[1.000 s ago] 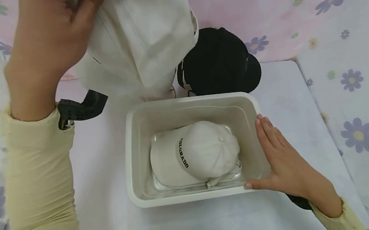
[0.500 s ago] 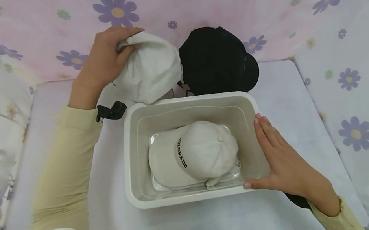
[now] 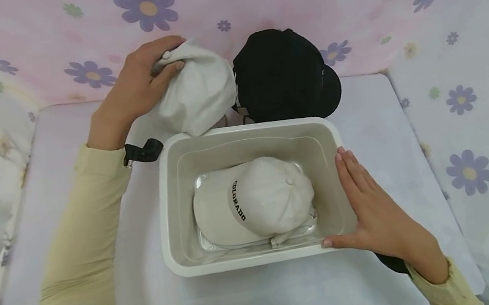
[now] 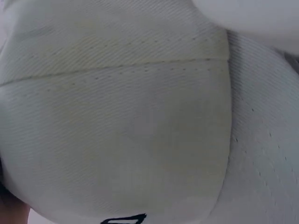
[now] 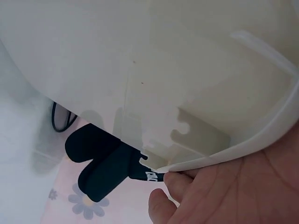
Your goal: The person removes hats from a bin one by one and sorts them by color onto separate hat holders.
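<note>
At the back of the table, my left hand (image 3: pixel 133 90) pinches the crown of an off-white cap (image 3: pixel 201 87) between thumb and fingers. Its stitched cloth (image 4: pixel 117 135) fills the left wrist view. Just in front stands a cream plastic bin (image 3: pixel 251 262). Inside it lies another off-white cap (image 3: pixel 274 195), lettered COLORADO, with its brim to the left. My right hand (image 3: pixel 377 212) rests at the bin's right front corner, fingers straight along the right side and thumb on the front rim. In the right wrist view, the palm (image 5: pixel 243 191) lies against the bin's outer side.
Right of the held cap sits a black cap (image 3: pixel 285 75), behind the bin, brim to the right. A white cloth covers the table (image 3: pixel 144 273). Flower-print curtains (image 3: pixel 479 101) enclose the back and sides.
My left hand has lowered the off-white cap from high near the camera to the table beside the black cap, and still holds it. The right hand has stayed on the bin.
</note>
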Motion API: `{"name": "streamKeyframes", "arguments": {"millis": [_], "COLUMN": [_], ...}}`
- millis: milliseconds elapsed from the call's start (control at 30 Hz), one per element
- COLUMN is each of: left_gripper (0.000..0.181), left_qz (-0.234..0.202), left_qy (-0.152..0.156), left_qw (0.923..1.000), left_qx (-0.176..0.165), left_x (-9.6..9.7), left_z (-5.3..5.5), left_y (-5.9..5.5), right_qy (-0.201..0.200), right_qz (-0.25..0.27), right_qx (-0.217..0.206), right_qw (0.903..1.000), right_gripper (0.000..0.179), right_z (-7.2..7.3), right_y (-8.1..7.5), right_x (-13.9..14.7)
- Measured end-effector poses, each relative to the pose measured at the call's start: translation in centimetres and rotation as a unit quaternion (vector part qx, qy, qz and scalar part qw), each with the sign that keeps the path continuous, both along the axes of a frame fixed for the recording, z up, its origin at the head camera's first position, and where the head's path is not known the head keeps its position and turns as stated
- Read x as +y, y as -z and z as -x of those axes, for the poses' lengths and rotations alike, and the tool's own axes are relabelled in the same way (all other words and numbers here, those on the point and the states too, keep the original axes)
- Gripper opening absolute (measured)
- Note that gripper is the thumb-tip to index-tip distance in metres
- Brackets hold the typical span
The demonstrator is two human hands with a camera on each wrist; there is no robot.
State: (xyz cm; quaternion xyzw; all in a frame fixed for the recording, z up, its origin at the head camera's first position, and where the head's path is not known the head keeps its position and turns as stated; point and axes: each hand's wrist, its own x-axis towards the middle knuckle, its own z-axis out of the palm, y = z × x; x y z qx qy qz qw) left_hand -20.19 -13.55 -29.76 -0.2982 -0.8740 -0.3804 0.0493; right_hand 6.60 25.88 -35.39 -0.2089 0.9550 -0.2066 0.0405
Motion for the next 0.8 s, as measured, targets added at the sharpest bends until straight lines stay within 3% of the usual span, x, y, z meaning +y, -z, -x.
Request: {"name": "streamKeyframes", "arguments": {"millis": [367,533,800], "left_gripper": [0.061,0.066,0.069], "left_qz": [0.036,0.050,0.038], "left_qy": [0.034,0.023,-0.012], "left_qw": [0.9983,0.9979,0.9985], "left_qx": [-0.031,-0.035,-0.036], "left_x": [-0.6,-0.6,-1.7], "left_z": [-0.3,-0.5,-1.2], "left_y": [-0.3,-0.6,-0.3], "right_qy": [0.004,0.003,0.003], "right_qz": [0.002,0.008,0.005], "right_qx": [-0.005,-0.001,-0.004], "right_qw": [1.0000,1.0000,1.0000], "right_gripper": [0.142,0.141,0.142], "right_z": [0.0,0.1,0.1], "right_y": [-0.2,-0.1,0.0], "right_x": [0.0,0.1,0.0]}}
